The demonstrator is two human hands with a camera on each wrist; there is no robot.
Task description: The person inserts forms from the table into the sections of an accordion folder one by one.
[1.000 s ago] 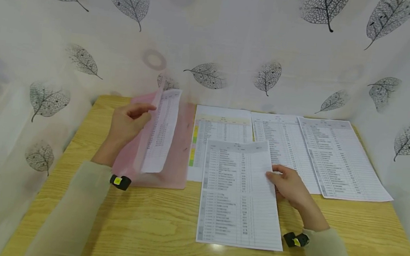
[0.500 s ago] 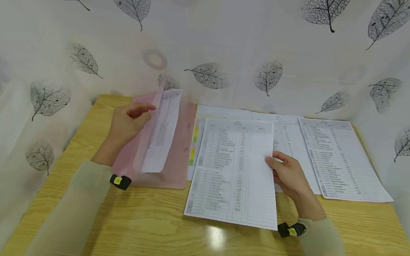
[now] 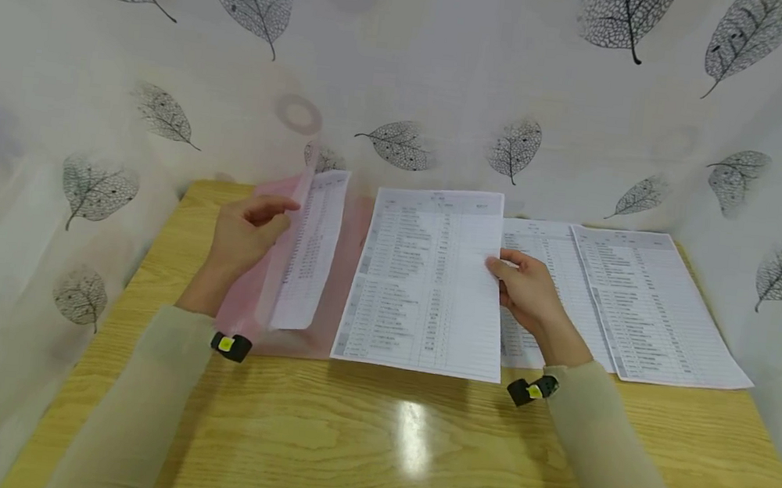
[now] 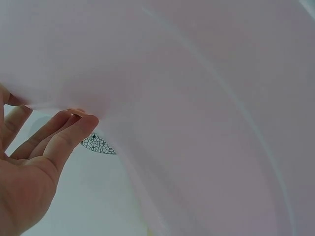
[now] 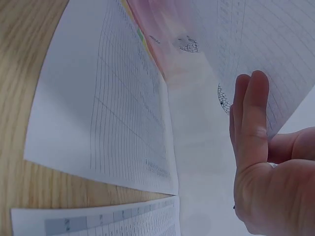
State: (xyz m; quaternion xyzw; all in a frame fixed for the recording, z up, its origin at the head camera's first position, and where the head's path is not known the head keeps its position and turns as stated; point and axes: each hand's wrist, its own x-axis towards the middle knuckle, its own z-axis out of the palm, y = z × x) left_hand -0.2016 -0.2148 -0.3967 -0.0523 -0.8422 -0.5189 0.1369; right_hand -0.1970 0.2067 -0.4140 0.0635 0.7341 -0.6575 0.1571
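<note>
My left hand [image 3: 245,231] pinches the raised cover of a translucent pink folder [image 3: 248,293], its thumb and fingertips at the cover's edge in the left wrist view. Inside the folder a printed sheet [image 3: 308,259] leans half upright against the lifted cover. My right hand [image 3: 528,292] pinches the right edge of another printed sheet [image 3: 429,287], thumb on the front and fingers behind. That sheet is lifted off the table and overlaps the folder's right side in the head view. In the right wrist view a sheet with coloured row marks [image 5: 128,98] lies underneath it on the table.
Two more printed sheets, a middle one [image 3: 538,329] and a right one [image 3: 663,309], lie along the back of the wooden table [image 3: 315,441]. A white curtain [image 3: 421,82] with leaf prints hangs right behind the table and along both sides.
My right hand has carried its sheet up and to the left, from the front of the table over the colour-marked sheet to the folder's right side. My left hand has stayed on the cover.
</note>
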